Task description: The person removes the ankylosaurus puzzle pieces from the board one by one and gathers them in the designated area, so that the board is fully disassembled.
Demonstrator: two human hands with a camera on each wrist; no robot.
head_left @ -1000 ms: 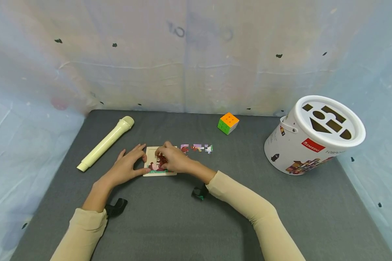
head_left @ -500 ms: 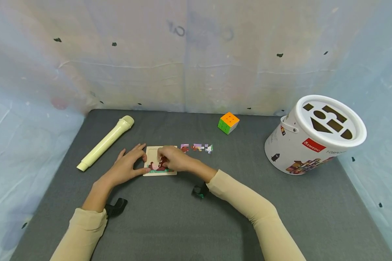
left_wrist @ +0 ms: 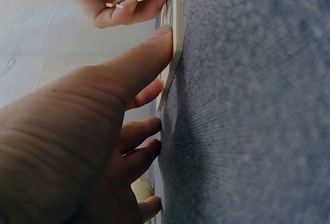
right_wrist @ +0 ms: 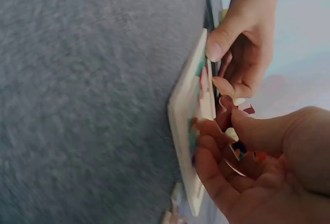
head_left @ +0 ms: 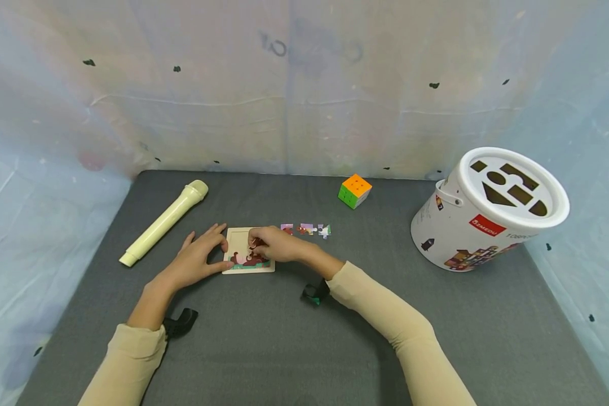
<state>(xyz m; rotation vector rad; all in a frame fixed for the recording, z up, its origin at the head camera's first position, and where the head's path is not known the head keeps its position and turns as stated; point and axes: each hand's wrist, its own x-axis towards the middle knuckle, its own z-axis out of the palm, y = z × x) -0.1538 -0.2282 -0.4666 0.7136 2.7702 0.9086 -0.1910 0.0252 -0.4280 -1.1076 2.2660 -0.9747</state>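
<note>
A small wooden jigsaw tray [head_left: 238, 237] lies on the grey table, with brown and green picture pieces along its near part. My left hand [head_left: 198, 259] rests at its left side, thumb pressing the near-left corner and fingers spread out. Over the tray's right half, my right hand [head_left: 276, 243] pinches a dark red-brown puzzle piece [right_wrist: 226, 111] between thumb and fingers. Knobbed edges of the held piece [left_wrist: 129, 0] show in the left wrist view. Part of it is hidden by the fingers, and the right hand covers some of the tray.
Several loose puzzle pieces [head_left: 307, 229] lie in a row right of the tray. Behind them sits an orange and green puzzle cube [head_left: 354, 192]. A pale yellow tube [head_left: 164, 223] lies at left. A white lidded bucket [head_left: 487, 211] stands at right.
My right hand first drew back toward its own side over the tray, then shifted slightly further right, its fingers curling closer around the piece. The left hand has stayed in place.
</note>
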